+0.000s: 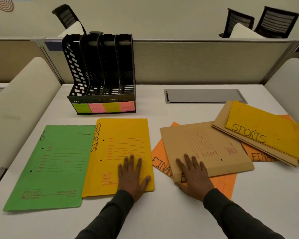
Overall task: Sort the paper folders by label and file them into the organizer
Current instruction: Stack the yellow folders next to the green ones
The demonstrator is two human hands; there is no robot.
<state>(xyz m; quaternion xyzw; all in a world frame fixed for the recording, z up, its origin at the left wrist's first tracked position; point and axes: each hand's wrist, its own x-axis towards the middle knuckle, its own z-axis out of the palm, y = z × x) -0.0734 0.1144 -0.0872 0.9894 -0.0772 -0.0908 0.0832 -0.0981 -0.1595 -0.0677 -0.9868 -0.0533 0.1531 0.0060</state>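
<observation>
A black organizer (100,73) with several empty slots and green and pink labels stands at the back left. In front of it lie a green HR folder (48,168) and a yellow SPORTS folder (121,135). My left hand (132,176) rests flat on that yellow folder's lower right. My right hand (193,175) lies flat on the near corner of a brown folder (205,147), which covers an orange FINANCE folder (160,163). At the far right, another yellow SPORTS folder (266,128) sits on a brown folder (222,118) and a second orange FINANCE folder (259,156).
A grey cable hatch (202,95) is set into the white desk (162,213) behind the folders. A partition wall (197,62) closes the desk's far edge. Cream chair backs flank the desk at left (21,104) and right (290,83).
</observation>
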